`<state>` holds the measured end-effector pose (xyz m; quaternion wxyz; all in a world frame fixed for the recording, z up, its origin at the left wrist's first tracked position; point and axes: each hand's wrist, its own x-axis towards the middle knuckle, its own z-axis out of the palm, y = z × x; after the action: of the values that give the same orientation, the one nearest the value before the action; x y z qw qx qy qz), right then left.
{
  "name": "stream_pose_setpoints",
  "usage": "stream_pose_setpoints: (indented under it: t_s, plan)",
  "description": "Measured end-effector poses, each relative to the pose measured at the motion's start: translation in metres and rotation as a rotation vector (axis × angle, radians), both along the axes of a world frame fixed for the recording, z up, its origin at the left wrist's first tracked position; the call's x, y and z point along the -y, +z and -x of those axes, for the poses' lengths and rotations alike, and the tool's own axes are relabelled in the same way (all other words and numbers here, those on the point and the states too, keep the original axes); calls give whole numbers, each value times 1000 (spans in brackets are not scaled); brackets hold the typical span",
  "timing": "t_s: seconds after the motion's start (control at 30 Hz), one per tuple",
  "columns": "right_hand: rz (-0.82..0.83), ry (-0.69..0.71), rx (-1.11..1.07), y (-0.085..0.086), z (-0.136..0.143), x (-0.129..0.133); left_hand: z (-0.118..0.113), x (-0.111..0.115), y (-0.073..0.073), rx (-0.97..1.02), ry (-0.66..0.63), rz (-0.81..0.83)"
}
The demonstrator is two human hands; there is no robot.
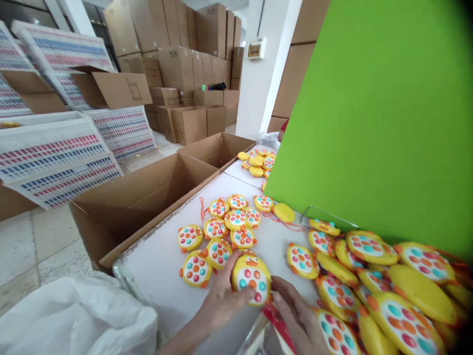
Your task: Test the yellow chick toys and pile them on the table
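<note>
A round yellow duck-faced toy [252, 277] with coloured dots on a white panel is in my left hand [226, 298], whose thumb presses on its front. My right hand [297, 315] is at the toy's right edge, with its fingers bent around a clear plastic bag [264, 335] with a red strip, just below the toy. Several similar toys [236, 219] lie in a group on the white table [158, 273] beyond my left hand. A large heap of them [369, 286] lies to the right.
Open cardboard boxes [148, 197] stand along the table's left edge. A green panel [377, 118] rises behind the heap, with a thin metal wire at its foot. A white sack [77, 315] is at the lower left. Plastic crates [55, 158] and stacked cartons [177, 69] stand farther back.
</note>
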<state>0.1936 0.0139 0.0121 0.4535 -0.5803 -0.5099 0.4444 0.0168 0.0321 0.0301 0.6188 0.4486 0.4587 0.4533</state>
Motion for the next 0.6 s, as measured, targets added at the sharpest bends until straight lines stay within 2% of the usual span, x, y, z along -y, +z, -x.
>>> stream_pose_setpoints:
  t_s: [0.1, 0.13, 0.23, 0.33, 0.4, 0.5, 0.57, 0.6]
  plan:
    - [-31, 146, 342, -5, -34, -53, 16, -25, -5, -163, 162, -73]
    - [-65, 156, 476, -8, -45, -75, 21, -33, -7, -238, 212, -91]
    - [-171, 90, 853, -19, -68, -143, 31, -49, -13, -475, 313, -121]
    - [-244, 62, 1029, -28, -74, -197, 29, -55, -29, -607, 363, -216]
    - [-278, 48, 1095, -31, -72, -222, 23, -56, -42, -633, 465, -336]
    - [-320, 43, 1185, -34, -69, -243, 14, -55, -55, -590, 622, -516]
    - [-345, 78, 1231, -36, -67, -251, 8, -51, -57, -504, 595, -547]
    - [-371, 98, 1247, -36, -68, -254, 6, -49, -56, -439, 549, -505]
